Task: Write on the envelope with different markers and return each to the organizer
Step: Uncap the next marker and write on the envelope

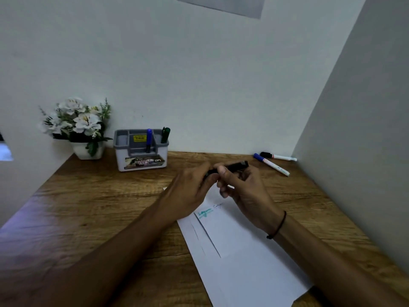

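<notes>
1. Black marker (230,167) lies level between both hands, above the far end of the envelope; the right hand (245,193) wraps its fingers around the barrel, thumb on top.
2. At the marker's left end the left hand (192,191) closes its fingertips on it; whether that end is a cap cannot be told.
3. A dark cord band (279,226) circles the right wrist.
4. Under the hands the white envelope (232,251) lies slantwise on the wooden tabletop (99,207), bearing teal writing (204,213) and a small dark scribble (217,206) just beside it.
5. Farther back stands the grey organizer (140,151), holding a blue marker (148,139) in a middle slot and a green marker (165,135) at its right end.
6. By the right wall two white markers lie flat, one blue-capped (271,164), one black-capped (277,156).
7. White flowers in a pot (81,127) stand left of the organizer.
</notes>
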